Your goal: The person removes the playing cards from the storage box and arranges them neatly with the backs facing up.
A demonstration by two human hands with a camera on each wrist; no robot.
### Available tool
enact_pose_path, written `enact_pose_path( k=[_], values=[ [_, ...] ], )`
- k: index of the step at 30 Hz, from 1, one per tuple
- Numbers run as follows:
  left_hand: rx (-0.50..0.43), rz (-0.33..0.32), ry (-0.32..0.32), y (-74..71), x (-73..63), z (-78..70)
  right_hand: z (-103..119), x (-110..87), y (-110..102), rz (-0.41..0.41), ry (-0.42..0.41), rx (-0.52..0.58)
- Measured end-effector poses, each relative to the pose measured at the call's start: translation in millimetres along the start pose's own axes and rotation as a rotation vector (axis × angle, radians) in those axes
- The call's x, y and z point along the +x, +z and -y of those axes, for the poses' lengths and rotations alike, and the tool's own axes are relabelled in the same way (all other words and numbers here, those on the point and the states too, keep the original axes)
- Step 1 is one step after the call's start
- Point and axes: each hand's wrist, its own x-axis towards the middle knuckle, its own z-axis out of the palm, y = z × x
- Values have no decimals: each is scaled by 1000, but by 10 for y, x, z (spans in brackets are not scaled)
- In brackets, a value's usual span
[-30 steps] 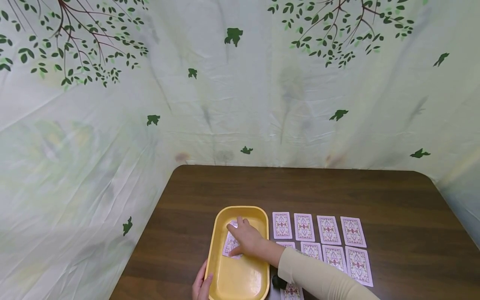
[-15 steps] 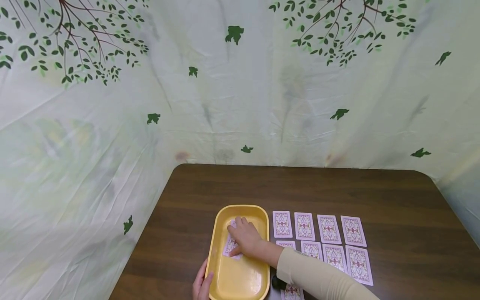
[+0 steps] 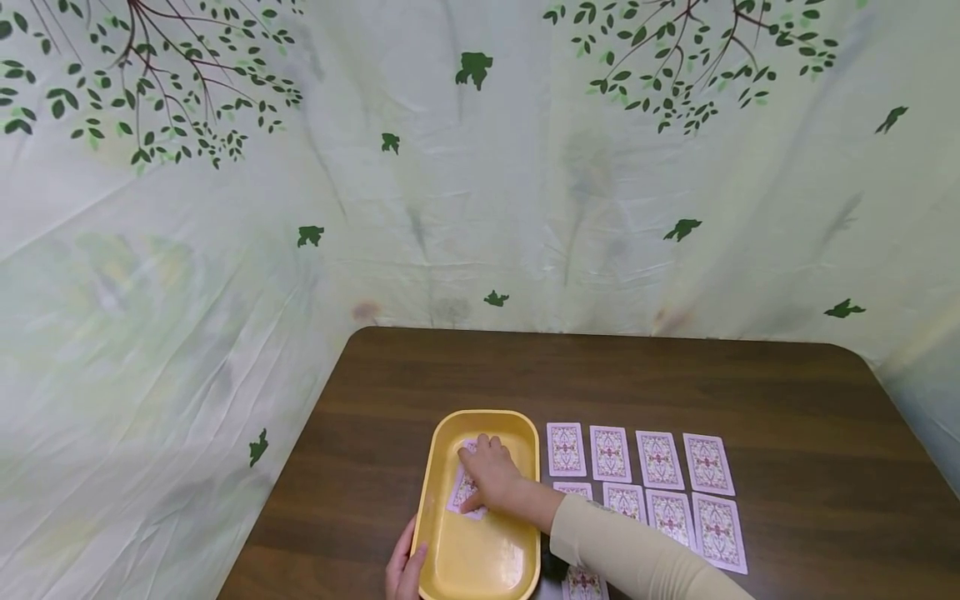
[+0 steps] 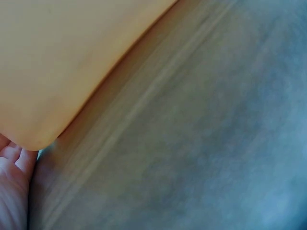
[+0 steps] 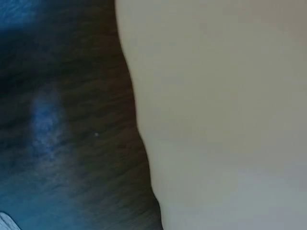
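In the head view, a yellow tray (image 3: 477, 562) stands near the front edge of the table. My left hand (image 3: 405, 567) grips its left side, thumb along the rim. The left wrist view shows part of the left hand (image 4: 14, 184) under a corner of the tray (image 4: 72, 57). Inside the tray lies a patterned playing card (image 3: 459, 493), back up. My right hand (image 3: 491, 475) reaches in from the right and holds this card, thumb at its lower edge and fingers curled over its upper part. The hand hides much of the card.
Right of the tray, face-down playing cards (image 3: 711, 464) lie in rows on the brown table (image 3: 600, 375). The right sleeve (image 3: 607, 537) crosses over the lower rows and hides some cards. Behind the table hangs a pale cloth (image 3: 420, 208) printed with leaves.
The raised fingers of my right hand have curled down onto the card. The card, the tray and my left hand keep their places; the head view has shifted slightly.
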Motion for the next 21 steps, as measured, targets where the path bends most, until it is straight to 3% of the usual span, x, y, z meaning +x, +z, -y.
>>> enact_pose_path(
  k=[8, 13, 21],
  values=[
    [7, -1, -5, -11, 1, 22, -4, 7, -2, 3, 23, 56],
    [11, 0, -6, -20, 0, 23, 21, 9, 3, 1, 20, -23],
    [-2, 35, 44, -21, 2, 29, 85, -4, 8, 3, 25, -132]
  ],
)
